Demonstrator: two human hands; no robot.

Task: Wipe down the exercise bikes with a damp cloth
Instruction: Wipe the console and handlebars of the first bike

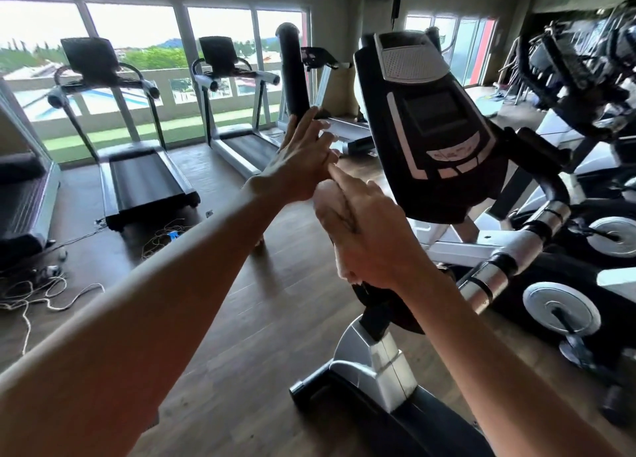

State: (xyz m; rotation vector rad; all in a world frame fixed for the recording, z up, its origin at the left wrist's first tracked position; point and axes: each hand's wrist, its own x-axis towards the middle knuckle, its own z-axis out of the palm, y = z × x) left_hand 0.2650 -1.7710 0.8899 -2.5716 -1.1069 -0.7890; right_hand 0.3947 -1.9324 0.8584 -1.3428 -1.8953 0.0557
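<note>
From the head camera, both bare arms reach forward over an exercise bike (395, 346) in a gym with a wood-look floor (241, 319). The left hand (303, 162) is spread wide, fingers straight and fanned, its fingertips against the lower end of the black upright handlebar grip (292, 71) that rises left of the console. The right hand (370, 229) grips a pale, bunched cloth (332, 205); the cloth bulges out on the hand's left side, and the index finger points forward, its tip meeting the left hand's palm edge. Whether the cloth touches the bike cannot be told; it sits just below and left of the bike's black-and-silver console (437, 122), whose dark screen is tilted toward the camera.

The bike's silver and black frame runs down beneath the right forearm. To the right stand further bikes with round silver discs (561, 307) low on their bodies. Along the windows (137, 33) stand two treadmills (137, 167) (237, 139), side by side, and loose white cords (41, 294) lie on the floor at the left. No containers are in view.
</note>
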